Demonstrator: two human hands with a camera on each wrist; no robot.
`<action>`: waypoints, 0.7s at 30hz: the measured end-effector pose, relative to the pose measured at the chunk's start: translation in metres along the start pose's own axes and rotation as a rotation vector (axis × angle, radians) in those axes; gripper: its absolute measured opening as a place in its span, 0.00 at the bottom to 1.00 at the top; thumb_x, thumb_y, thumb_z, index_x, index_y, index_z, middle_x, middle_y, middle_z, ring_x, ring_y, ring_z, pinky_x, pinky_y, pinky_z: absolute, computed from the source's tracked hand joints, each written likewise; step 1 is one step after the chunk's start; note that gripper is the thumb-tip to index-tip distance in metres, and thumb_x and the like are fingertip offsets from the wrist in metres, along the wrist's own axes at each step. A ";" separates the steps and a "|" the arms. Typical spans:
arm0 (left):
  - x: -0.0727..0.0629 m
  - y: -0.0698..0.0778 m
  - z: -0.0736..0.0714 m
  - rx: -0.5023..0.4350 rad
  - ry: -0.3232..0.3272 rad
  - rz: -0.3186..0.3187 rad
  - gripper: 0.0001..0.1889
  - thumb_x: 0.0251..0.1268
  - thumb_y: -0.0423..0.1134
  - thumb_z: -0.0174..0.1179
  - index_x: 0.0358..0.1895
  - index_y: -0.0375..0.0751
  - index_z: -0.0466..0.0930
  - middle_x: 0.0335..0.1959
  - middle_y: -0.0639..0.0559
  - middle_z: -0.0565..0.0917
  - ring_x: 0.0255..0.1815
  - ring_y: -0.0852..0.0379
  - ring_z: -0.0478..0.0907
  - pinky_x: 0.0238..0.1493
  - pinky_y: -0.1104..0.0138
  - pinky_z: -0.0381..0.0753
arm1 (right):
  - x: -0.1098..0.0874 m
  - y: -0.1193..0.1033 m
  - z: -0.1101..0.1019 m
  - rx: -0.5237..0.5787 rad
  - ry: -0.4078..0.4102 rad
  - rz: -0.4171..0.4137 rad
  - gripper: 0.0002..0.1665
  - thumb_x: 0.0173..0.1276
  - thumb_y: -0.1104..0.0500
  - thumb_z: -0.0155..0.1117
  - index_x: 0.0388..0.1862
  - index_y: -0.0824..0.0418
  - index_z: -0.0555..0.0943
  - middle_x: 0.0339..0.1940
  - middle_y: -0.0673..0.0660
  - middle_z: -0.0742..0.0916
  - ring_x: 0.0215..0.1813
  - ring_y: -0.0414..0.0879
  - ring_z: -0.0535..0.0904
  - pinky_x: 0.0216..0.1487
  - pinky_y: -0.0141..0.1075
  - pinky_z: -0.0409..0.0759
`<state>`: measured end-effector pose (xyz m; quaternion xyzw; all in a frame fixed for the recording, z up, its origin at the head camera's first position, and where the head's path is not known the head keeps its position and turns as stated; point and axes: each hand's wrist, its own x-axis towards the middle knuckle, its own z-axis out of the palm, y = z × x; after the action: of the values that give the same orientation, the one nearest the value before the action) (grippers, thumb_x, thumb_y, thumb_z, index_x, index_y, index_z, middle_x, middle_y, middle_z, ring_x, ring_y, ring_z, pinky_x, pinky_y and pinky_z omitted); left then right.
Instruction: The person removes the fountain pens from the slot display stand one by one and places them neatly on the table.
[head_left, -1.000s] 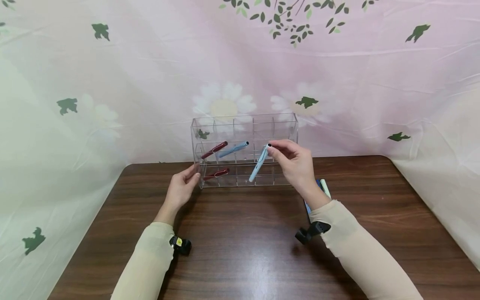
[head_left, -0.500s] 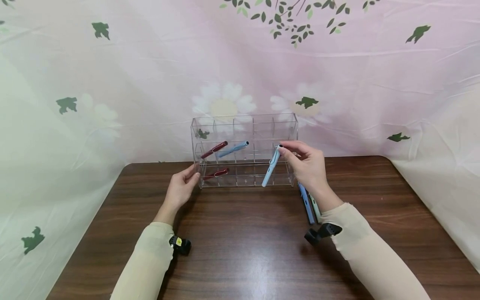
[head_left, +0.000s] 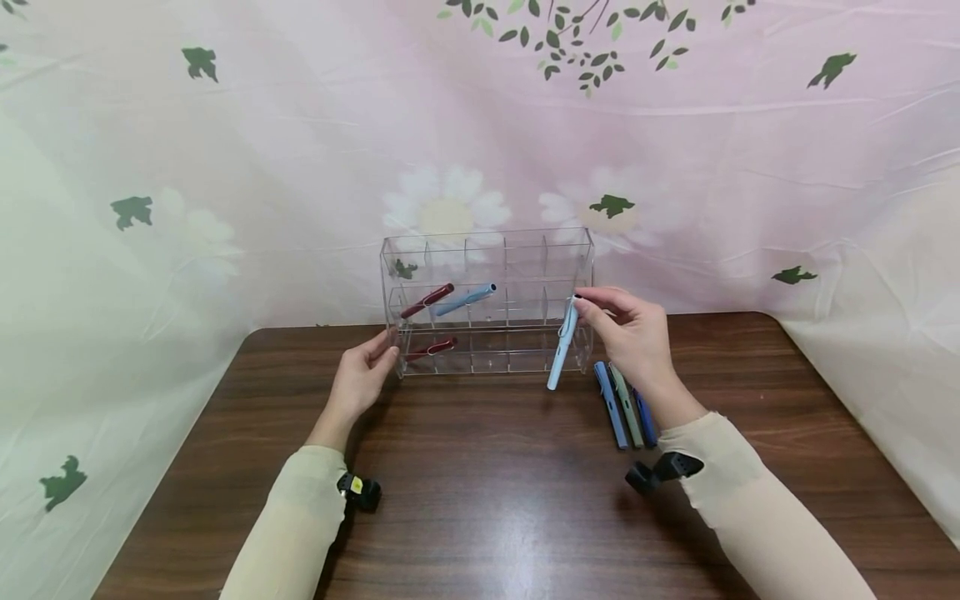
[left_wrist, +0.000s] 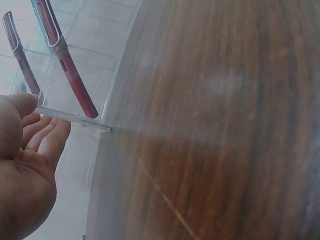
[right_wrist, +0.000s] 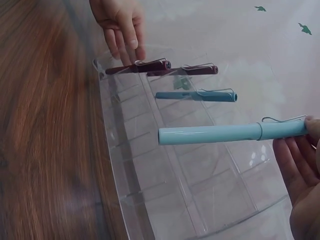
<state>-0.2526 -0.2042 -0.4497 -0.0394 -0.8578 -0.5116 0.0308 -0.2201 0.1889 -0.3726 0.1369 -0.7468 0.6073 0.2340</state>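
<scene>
I had a dk brown wood-grain tbl (head_left: 457,467) in front of me, w/ rounded far corners & a bright glare patch (head_left: 517,533) nr my side. Behind it I saw a wrinkled cloth backdrop (head_left: 315,167), pinkish mid, pale greenish at L. On it were lg white daisies (head_left: 446,215) w/ yellowish ctrs, dk green bird shapes (head_left: 612,206) & a leafy branch (head_left: 553,38) up top.

Brn tbl (head_left: 480,475) w/ clr rack (head_left: 525,330), 3 pens (head_left: 626,407)
</scene>
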 end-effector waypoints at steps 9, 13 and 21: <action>0.000 0.000 0.001 -0.002 0.004 0.003 0.26 0.85 0.35 0.57 0.79 0.28 0.69 0.72 0.30 0.78 0.71 0.37 0.81 0.71 0.57 0.82 | -0.003 0.005 -0.016 -0.097 -0.024 -0.015 0.12 0.75 0.66 0.72 0.54 0.69 0.91 0.41 0.36 0.90 0.38 0.33 0.88 0.37 0.20 0.86; 0.000 -0.001 0.001 -0.004 0.004 0.005 0.26 0.85 0.35 0.57 0.79 0.29 0.69 0.72 0.30 0.78 0.71 0.37 0.81 0.71 0.57 0.83 | -0.005 0.009 -0.022 -0.127 -0.036 -0.025 0.12 0.76 0.62 0.73 0.53 0.67 0.92 0.40 0.44 0.92 0.37 0.36 0.87 0.33 0.22 0.82; 0.000 0.000 0.001 -0.004 0.013 0.018 0.26 0.85 0.35 0.57 0.78 0.28 0.69 0.73 0.30 0.78 0.71 0.38 0.81 0.70 0.56 0.84 | -0.009 0.010 -0.034 -0.192 -0.026 -0.010 0.11 0.74 0.64 0.74 0.53 0.64 0.93 0.40 0.33 0.90 0.36 0.32 0.85 0.29 0.20 0.79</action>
<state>-0.2528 -0.2033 -0.4504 -0.0438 -0.8560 -0.5134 0.0410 -0.2112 0.2239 -0.3804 0.1254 -0.8037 0.5301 0.2394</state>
